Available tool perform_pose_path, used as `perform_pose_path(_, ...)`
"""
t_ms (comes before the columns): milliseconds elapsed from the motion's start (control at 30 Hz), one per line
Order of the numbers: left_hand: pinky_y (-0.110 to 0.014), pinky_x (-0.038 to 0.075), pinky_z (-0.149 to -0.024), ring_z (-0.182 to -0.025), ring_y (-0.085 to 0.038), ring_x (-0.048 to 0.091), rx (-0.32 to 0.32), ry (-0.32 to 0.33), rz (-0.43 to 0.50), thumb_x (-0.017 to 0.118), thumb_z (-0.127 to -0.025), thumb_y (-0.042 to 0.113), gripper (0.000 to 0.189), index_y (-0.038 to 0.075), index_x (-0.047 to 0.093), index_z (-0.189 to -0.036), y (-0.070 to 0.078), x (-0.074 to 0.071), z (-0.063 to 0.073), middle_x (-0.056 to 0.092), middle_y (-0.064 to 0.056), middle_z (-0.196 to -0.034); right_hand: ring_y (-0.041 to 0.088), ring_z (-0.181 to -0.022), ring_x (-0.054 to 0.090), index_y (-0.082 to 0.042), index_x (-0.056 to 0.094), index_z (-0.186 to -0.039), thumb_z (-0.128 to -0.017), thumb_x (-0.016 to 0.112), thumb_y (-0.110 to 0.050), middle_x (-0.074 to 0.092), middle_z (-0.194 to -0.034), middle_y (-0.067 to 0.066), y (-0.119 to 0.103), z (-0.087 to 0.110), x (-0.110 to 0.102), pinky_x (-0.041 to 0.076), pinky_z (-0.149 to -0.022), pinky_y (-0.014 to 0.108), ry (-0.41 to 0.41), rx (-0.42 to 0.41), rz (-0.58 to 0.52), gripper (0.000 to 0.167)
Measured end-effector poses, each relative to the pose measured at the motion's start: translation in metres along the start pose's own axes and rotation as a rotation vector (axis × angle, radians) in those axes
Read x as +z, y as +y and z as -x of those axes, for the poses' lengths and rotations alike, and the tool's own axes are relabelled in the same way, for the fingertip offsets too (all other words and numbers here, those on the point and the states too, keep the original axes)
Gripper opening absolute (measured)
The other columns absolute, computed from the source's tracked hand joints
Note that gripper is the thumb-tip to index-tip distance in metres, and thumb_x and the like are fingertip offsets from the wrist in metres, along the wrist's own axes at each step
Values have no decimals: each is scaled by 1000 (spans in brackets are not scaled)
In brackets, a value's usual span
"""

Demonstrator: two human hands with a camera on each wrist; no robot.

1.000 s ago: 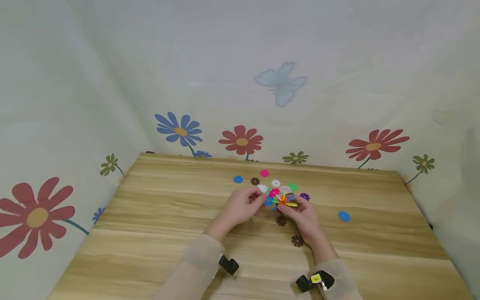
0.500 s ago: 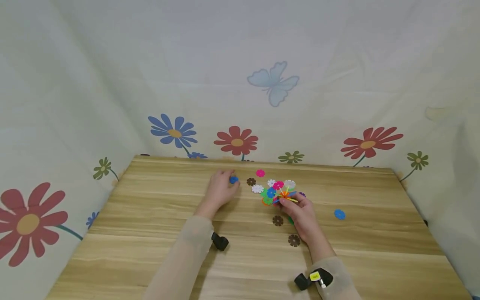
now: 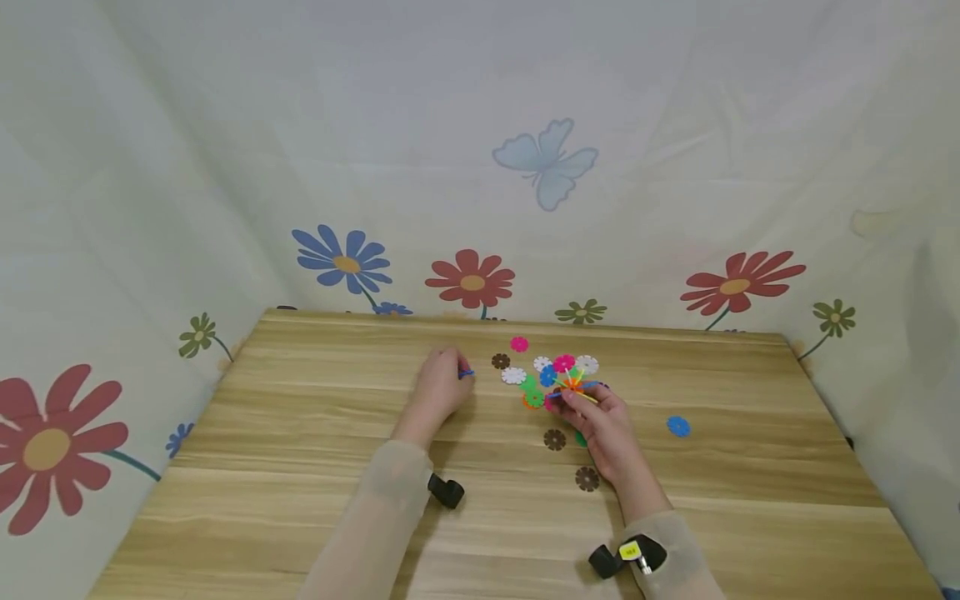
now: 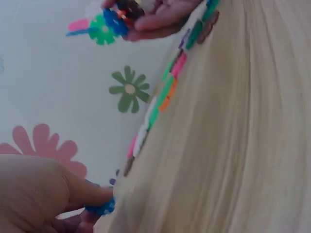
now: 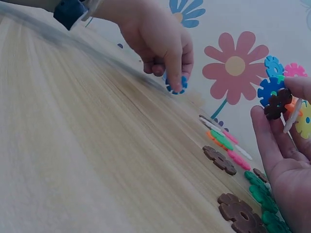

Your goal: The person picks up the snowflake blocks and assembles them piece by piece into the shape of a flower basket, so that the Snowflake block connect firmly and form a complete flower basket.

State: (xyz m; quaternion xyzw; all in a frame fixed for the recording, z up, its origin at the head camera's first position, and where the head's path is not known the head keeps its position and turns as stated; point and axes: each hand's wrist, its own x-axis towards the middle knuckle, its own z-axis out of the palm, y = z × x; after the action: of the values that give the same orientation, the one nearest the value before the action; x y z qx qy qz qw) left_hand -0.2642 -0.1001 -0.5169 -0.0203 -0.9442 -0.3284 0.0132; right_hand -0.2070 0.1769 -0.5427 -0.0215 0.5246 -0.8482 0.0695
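My left hand [image 3: 437, 389] pinches a blue notched snowflake disc [image 5: 177, 86] between thumb and fingers, just above the table at the left of the loose discs. In my right hand [image 3: 611, 427] is a cluster of interlocked snowflake discs [image 3: 574, 384], with orange, blue, yellow, white and brown pieces sticking out in several directions. The right wrist view shows the thumb and fingers gripping this cluster [image 5: 277, 97] clear of the table. Part of it is hidden behind the fingers. The two hands are apart.
Loose discs lie on the wooden table [image 3: 300, 467]: a pink disc [image 3: 519, 344], a white disc [image 3: 513, 376], a green disc [image 3: 533, 398] and several others. Two brown discs [image 3: 587, 478] lie nearer me. A blue disc [image 3: 678, 427] sits alone at the right. Flower-printed cloth [image 3: 637, 167] hangs behind.
My left hand has moved left from beside the cluster to the blue disc at the far left and now pinches it. My right hand keeps holding the cluster almost in place.
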Motion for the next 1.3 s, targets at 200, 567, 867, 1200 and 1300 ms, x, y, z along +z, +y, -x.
perform_pose_path(200,-33,53,-67,-72,-17,60,69,9,188,78,-103,17,13,12,73,-93,28,-4,27,69,0,-83,21,-102,80,-6,69,-112,-104,70,3,81,-110,9,1,0,1,62,-100,42,14,8,16,12)
perform_pose_path(567,-25,43,-54,-60,-12,57,148,-80,392,68,-110,17,10,8,66,-107,62,4,56,76,-5,-80,20,-101,79,-8,73,-117,-104,69,3,80,-111,6,2,1,2,63,-98,39,49,8,47,17)
perform_pose_path(867,-25,46,-59,-64,-9,60,202,-132,371,69,-108,13,7,9,64,-105,74,14,62,82,-5,-90,19,-100,79,-4,67,-122,-104,69,5,78,-108,5,3,0,2,64,-95,37,78,28,69,20)
perform_pose_path(1200,-24,45,-55,-59,-7,59,230,-99,318,71,-106,12,10,10,63,-100,73,19,62,80,-5,-84,18,-96,79,-6,72,-124,-101,74,5,80,-108,4,2,0,5,65,-91,37,90,19,99,25)
perform_pose_path(1300,-24,45,-54,-59,-8,59,244,-108,308,72,-106,13,9,10,64,-100,72,17,63,79,-2,-82,17,-97,79,-6,73,-123,-102,74,4,80,-109,4,2,1,5,65,-91,36,82,19,103,24)
